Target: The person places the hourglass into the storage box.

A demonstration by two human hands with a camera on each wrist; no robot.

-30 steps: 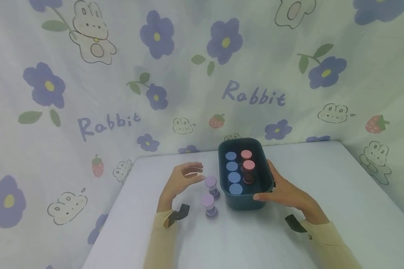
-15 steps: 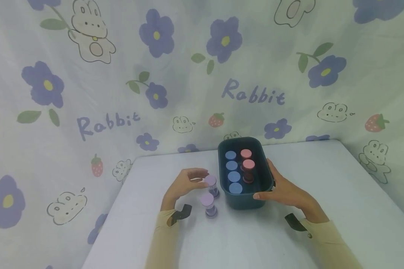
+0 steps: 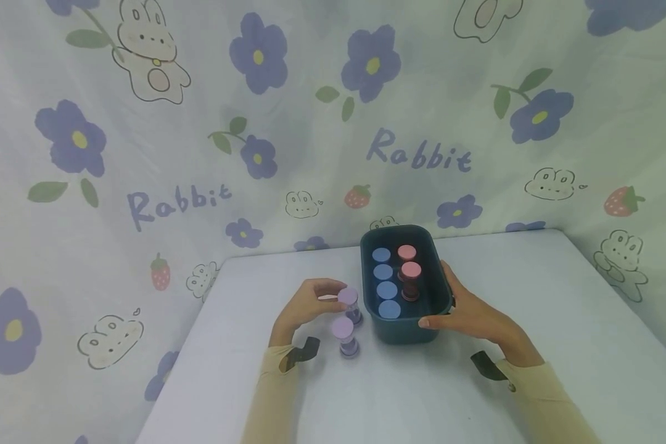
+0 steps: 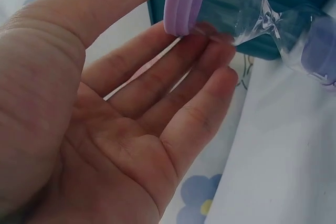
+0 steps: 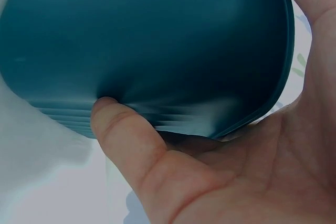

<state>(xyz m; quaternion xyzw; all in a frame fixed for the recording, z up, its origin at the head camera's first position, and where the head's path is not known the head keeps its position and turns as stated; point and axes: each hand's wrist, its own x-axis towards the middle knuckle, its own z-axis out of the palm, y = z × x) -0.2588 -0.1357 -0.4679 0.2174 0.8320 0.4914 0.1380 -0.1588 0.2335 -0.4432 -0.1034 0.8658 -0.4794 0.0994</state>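
Note:
My left hand [image 3: 306, 308] pinches the top of a lavender-capped sand timer [image 3: 353, 310], thumb and fingers at its cap. In the left wrist view, the clear glass with a narrow waist and purple sand shows beyond the fingertips. A second lavender sand timer [image 3: 343, 333] stands upright just nearer on the table. To their right is a dark teal bin [image 3: 404, 334], gripped at its near right corner by my right hand [image 3: 474, 316]; the thumb presses its wall [image 5: 157, 35]. Inside stand several blue-capped sand timers [image 3: 387, 290] in a row and pink-capped ones [image 3: 411, 270] beside them.
A white table [image 3: 333, 401] carries everything. Behind it hangs a pale cloth [image 3: 322, 142] printed with rabbits, flowers and strawberries, close to the bin's far end.
My left hand has come right and down onto the farther lavender sand timer and taken hold of its cap. My right hand and the bin have stayed put.

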